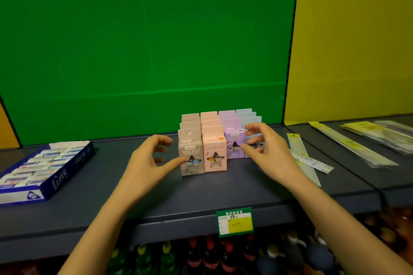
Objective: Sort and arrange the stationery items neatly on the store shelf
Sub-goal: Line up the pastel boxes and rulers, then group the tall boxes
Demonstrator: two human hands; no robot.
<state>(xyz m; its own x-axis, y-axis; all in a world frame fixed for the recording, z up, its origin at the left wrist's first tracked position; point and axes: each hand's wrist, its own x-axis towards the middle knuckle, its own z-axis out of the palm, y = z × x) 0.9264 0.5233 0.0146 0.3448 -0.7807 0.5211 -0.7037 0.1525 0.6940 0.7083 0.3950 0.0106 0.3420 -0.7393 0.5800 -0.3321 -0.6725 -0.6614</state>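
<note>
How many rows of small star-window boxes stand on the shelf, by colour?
4, side by side: a grey row at the left, then a pink row, a purple row and a blue row. The right hand hides part of its front.

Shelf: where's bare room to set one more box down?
Widest bare patch: shelf between the blue tray and the box block, though the left hand hangs there. Also the front strip ahead of the block. Crowded right: packets and right hand.
</note>
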